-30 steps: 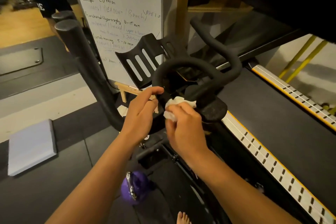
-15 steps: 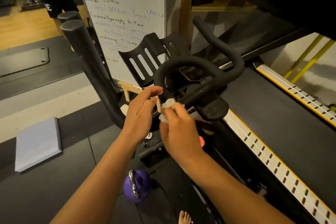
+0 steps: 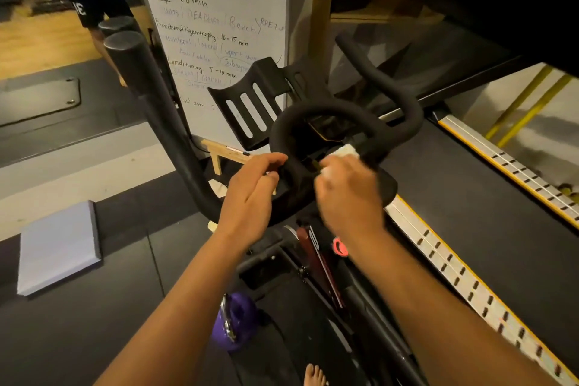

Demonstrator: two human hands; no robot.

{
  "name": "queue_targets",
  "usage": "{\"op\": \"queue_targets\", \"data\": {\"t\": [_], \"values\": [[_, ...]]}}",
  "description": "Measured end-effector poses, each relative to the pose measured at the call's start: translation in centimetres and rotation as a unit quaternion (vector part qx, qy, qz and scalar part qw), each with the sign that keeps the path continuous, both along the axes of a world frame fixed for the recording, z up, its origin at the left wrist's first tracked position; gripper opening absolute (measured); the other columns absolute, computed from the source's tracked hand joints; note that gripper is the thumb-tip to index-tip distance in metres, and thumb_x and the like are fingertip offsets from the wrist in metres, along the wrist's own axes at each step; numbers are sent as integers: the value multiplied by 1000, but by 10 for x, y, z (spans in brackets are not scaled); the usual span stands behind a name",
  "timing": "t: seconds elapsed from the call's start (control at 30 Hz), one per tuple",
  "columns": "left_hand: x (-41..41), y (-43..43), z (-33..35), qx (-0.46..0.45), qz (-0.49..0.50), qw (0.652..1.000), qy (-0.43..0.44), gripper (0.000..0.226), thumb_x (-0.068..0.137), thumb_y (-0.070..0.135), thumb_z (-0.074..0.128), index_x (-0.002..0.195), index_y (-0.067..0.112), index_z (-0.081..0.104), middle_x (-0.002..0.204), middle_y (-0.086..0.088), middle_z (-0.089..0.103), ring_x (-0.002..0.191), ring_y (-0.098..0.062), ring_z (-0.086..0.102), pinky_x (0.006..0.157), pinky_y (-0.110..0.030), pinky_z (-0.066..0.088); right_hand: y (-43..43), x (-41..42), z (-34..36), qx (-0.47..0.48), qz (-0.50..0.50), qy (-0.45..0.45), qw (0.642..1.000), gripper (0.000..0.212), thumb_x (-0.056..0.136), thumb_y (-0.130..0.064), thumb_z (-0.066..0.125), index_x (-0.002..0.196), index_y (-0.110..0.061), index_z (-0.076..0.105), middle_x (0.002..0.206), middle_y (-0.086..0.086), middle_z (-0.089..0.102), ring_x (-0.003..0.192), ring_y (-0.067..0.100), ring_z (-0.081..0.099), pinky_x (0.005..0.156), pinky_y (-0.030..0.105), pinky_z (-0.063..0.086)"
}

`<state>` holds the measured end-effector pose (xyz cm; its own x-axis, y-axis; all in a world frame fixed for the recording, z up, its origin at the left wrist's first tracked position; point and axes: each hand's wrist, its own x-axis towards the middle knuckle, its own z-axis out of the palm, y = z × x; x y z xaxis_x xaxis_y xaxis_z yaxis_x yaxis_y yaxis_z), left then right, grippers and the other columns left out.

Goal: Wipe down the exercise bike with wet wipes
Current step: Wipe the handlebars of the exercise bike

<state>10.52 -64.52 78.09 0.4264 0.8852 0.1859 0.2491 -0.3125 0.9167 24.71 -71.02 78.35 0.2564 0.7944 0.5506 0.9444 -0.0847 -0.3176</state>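
Observation:
The exercise bike's black handlebar point(image 3: 326, 110) loops in front of me, with long grips reaching up left and right. My right hand point(image 3: 347, 194) grips a crumpled white wet wipe point(image 3: 343, 152) and presses it against the inner bar at the loop's centre. Most of the wipe is hidden under my fingers. My left hand point(image 3: 250, 194) holds the left side of the loop, thumb and fingers curled on the bar. A black slotted tablet holder point(image 3: 250, 106) stands behind the loop. The bike frame point(image 3: 316, 257) runs down between my arms.
A whiteboard point(image 3: 216, 25) with handwriting stands behind the bike. A treadmill belt point(image 3: 470, 197) with yellow-edged rails lies to the right. A purple kettlebell point(image 3: 233, 320) sits on the dark floor below. A grey pad point(image 3: 58, 246) lies at left. A person's legs point(image 3: 94, 9) show far left.
My right hand has moved the wipe up and right, from the near left of the loop to the centre bar. My left hand has kept its hold on the loop.

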Motion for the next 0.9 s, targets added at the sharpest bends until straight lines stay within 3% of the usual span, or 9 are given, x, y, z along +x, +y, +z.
{"op": "queue_targets", "data": {"t": [0.1, 0.2, 0.3, 0.4, 0.47, 0.57, 0.67, 0.77, 0.9], "values": [[1, 1, -1, 6, -3, 1000, -3, 42, 87, 24, 37, 120, 19, 64, 111, 10, 63, 107, -1, 55, 91, -19, 42, -12, -35, -13, -63, 108, 24, 992, 25, 90, -19, 46, 99, -6, 66, 91, 10, 60, 69, 28, 61, 56, 41, 55], [-1, 0, 1, 1, -7, 1000, 1, 43, 87, 25, 36, 119, 21, 63, 110, 13, 62, 107, 0, 54, 90, -17, 40, -8, -8, -12, -42, 118, 11, 992, 33, 88, -25, 43, 99, -7, 68, 89, 11, 61, 65, 31, 63, 54, 38, 56], [0, -1, 3, 5, -10, 1000, 13, 42, 87, 25, 34, 118, 23, 63, 110, 21, 59, 107, 4, 52, 89, -14, 37, 8, 56, -3, 3, 17, -12, 1000, 27, 82, -22, 49, 87, -4, 68, 80, 15, 61, 67, 36, 62, 54, 39, 54], [1, 0, 2, 5, -12, 1000, 23, 41, 88, 26, 33, 117, 23, 62, 108, 18, 59, 106, 2, 52, 88, -16, 36, 23, 123, 4, -16, -123, 98, 987, 23, 84, -18, 55, 96, -5, 70, 90, 19, 68, 86, 37, 63, 72, 36, 45], [2, 0, 1, 19, -10, 999, 31, 40, 88, 24, 34, 116, 23, 62, 108, 14, 60, 106, -1, 53, 89, -18, 38, 29, 144, 3, -26, -150, 144, 978, 23, 86, -15, 55, 102, -8, 71, 94, 17, 70, 92, 34, 63, 73, 30, 41], [7, 1, 2, 34, 6, 999, 35, 37, 88, 24, 35, 112, 25, 63, 105, 13, 60, 103, -2, 53, 88, -20, 40, 31, 111, 8, 5, -125, 105, 987, 22, 87, -18, 55, 97, -8, 71, 92, 14, 70, 87, 31, 65, 77, 33, 47], [13, 1, 3, 46, 18, 998, 31, 33, 87, 23, 37, 107, 31, 62, 101, 15, 58, 101, -3, 53, 87, -24, 41, 16, 45, 8, 49, 11, 51, 997, 23, 88, -16, 51, 77, -8, 70, 74, 9, 68, 67, 28, 64, 61, 35, 49], [14, 1, 2, 64, 33, 996, 44, 36, 87, 25, 37, 110, 28, 64, 103, 13, 59, 103, -5, 53, 91, -30, 43, -6, 11, -3, -9, 148, 44, 988, 29, 93, -19, 43, 92, -9, 70, 76, 8, 68, 64, 28, 64, 57, 36, 53], [10, 3, -2, 92, 34, 992, 82, 39, 88, 29, 35, 116, 25, 63, 108, 11, 58, 105, -8, 53, 92, -33, 44, -25, 80, -15, -18, 35, -58, 998, 18, 83, -19, 55, 88, -16, 72, 68, 2, 66, 53, 27, 62, 41, 29, 44]]}}
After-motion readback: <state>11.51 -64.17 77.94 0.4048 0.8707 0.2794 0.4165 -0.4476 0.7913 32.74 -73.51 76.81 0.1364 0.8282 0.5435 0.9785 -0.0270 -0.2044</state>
